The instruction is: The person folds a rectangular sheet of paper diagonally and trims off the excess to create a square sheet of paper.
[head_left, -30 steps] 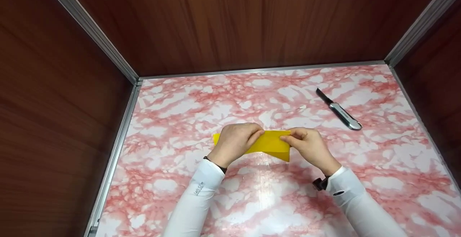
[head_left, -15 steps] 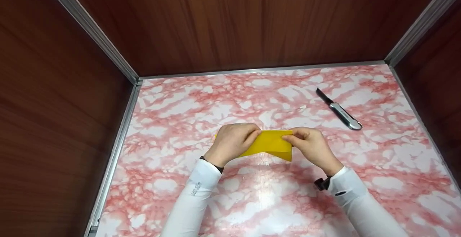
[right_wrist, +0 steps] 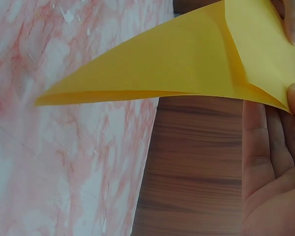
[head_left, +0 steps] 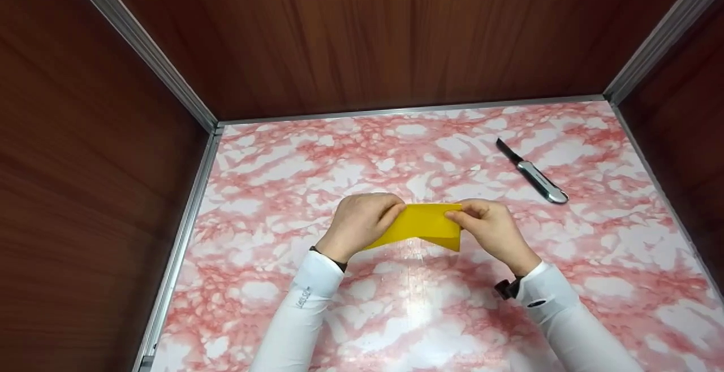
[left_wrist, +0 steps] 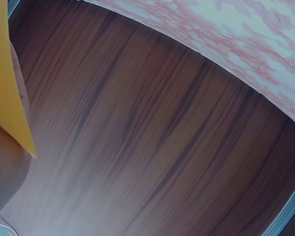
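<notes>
A folded sheet of yellow paper (head_left: 425, 222) spans the space between my two hands, raised over the table. My left hand (head_left: 361, 220) grips its left part, thumb on the near face, and covers much of that end. At the upper right corner, the thumb and fingers of my right hand (head_left: 487, 229) pinch the paper. A flap hangs below the fold at the lower right. From the right wrist, the yellow paper (right_wrist: 162, 59) shows layered, tapering to a point, with fingers behind it. Only a yellow edge (left_wrist: 7, 83) and part of a hand show in the left wrist view.
A utility knife (head_left: 534, 173) with its dark blade out lies on the red-and-white marbled table (head_left: 294, 157), right of and beyond my hands. Brown wood-grain panels (head_left: 362, 38) with metal edging close off the back and both sides.
My left hand has slid a little to the left along the paper, covering its left tip and baring more of the middle. The right hand has shifted slightly right with its corner.
</notes>
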Available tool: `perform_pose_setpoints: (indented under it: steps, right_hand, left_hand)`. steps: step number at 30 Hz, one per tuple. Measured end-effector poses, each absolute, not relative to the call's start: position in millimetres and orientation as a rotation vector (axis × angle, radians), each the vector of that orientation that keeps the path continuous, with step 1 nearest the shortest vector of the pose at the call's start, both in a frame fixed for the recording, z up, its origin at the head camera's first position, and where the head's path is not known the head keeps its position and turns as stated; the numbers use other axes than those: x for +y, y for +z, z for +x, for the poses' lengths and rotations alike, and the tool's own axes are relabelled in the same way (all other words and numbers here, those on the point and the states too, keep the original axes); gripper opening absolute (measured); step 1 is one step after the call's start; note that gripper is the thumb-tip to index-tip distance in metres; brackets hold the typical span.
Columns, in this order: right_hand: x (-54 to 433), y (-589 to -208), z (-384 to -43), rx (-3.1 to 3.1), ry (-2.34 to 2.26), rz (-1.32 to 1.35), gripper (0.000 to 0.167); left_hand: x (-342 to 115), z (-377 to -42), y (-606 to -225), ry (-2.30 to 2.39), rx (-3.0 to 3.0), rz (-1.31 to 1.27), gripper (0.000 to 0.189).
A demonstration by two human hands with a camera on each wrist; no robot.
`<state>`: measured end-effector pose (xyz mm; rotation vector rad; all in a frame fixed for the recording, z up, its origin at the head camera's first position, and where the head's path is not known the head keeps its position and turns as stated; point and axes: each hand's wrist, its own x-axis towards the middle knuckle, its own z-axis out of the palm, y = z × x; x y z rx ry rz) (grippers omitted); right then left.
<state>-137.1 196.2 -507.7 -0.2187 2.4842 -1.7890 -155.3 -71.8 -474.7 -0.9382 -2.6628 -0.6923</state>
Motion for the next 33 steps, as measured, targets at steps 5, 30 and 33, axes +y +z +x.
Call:
perform_pose_setpoints:
  steps: [5,30,33]
  right_hand:
    - [196,-508,-137,2.497,-1.782,-0.216,0.028]
    - [202,-509,-135,2.516,-1.823,-0.211,0.028]
    - [202,-510,-135,2.504,-1.832,-0.21,0.028]
  left_hand:
    - [-75,-155,-475,-0.68,-2.656,-0.948,0.022]
    - [-91,-154,-474,-0.728,-2.686,-0.904,0.022]
    - [-91,-154,-474,-0.719,-2.669,-0.917,0.021]
